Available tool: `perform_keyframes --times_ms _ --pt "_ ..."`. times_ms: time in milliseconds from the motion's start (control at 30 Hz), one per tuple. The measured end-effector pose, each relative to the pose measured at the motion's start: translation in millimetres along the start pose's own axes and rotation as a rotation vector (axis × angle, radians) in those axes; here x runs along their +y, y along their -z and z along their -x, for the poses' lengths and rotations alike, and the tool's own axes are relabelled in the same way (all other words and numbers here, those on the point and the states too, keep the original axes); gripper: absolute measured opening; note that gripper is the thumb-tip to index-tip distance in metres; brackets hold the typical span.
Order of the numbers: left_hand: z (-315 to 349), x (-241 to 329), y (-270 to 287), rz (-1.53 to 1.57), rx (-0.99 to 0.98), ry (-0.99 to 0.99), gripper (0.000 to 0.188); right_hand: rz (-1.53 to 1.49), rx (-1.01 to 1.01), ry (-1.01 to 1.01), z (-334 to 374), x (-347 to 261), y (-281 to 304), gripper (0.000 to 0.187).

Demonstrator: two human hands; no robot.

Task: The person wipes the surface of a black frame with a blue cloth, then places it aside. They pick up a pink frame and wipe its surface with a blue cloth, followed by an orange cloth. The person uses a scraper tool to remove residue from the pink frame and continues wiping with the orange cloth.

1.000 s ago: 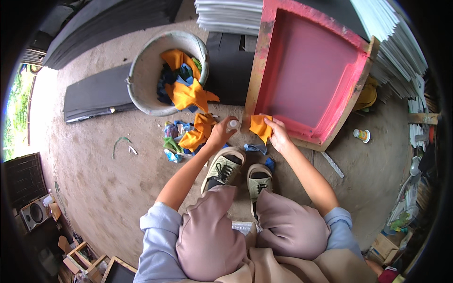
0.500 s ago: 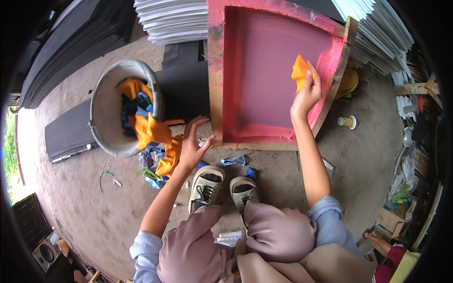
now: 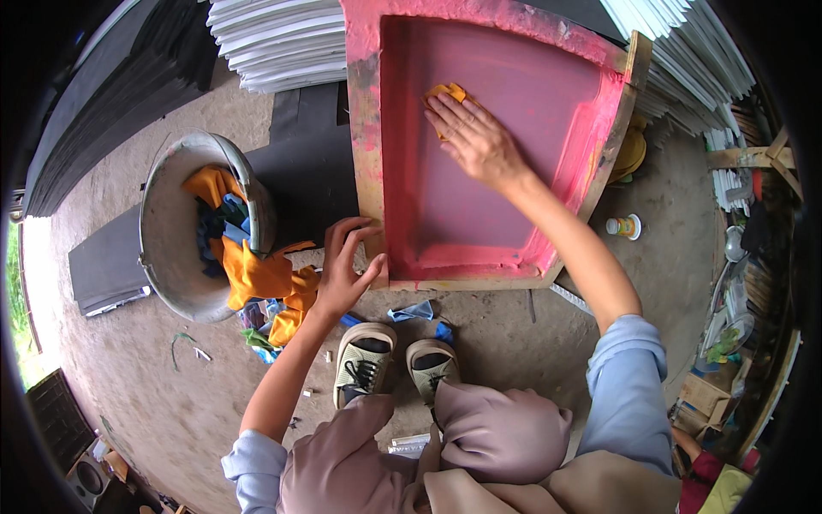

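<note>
A wooden-framed printing screen (image 3: 366, 141), smeared with pink ink, stands tilted before me with its purple-pink mesh facing up. My right hand (image 3: 481, 141) lies on the mesh left of its middle, pressing an orange rag (image 3: 447, 91) under its fingers; much of the rag is hidden by the hand. At the frame's lower left corner is my left hand (image 3: 344, 270), fingers spread, with its fingertips at the wooden edge. Whether they bear on the wood I cannot tell. Nothing shows inside that hand.
A grey bucket (image 3: 163, 257) lies tipped at left, orange and blue cloth scraps (image 3: 261, 270) spilling out. Stacks of black sheets (image 3: 111, 103) and white sheets (image 3: 278, 43) stand behind. A small cup (image 3: 623, 227) is on the floor at right. Another person's red garment (image 3: 704, 480) shows lower right.
My right hand has moved left across the mesh with the orange rag and now lies flatter over it. My left hand stays by the frame's corner. The whole view has shifted slightly.
</note>
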State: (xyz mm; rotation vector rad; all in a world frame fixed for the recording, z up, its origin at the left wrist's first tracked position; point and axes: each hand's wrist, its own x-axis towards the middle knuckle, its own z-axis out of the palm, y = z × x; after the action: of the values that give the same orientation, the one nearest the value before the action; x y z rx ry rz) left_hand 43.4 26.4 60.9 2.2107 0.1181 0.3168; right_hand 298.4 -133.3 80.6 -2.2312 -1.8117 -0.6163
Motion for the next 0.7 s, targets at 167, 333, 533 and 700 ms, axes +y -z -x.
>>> perform_keyframes --times_ms 167,333,533,700 --pt "-5.0 3.4 -0.6 -0.059 0.008 -0.013 0.044 0.038 0.118 -0.208 -8.0 -8.0 -1.9 0.045" --pt "-12.6 3.1 1.8 -0.308 -0.109 -0.104 0.079 0.166 0.155 -0.306 -4.6 12.6 8.5 0.047" --pt "-13.7 -1.3 -4.0 -0.728 -0.283 -0.111 0.090 0.109 0.008 -0.176 5.4 7.2 14.9 0.051" --pt "-10.7 -5.9 -7.0 -0.707 -0.277 -0.099 0.093 -0.093 0.043 -0.160 7.2 -15.7 7.7 0.043"
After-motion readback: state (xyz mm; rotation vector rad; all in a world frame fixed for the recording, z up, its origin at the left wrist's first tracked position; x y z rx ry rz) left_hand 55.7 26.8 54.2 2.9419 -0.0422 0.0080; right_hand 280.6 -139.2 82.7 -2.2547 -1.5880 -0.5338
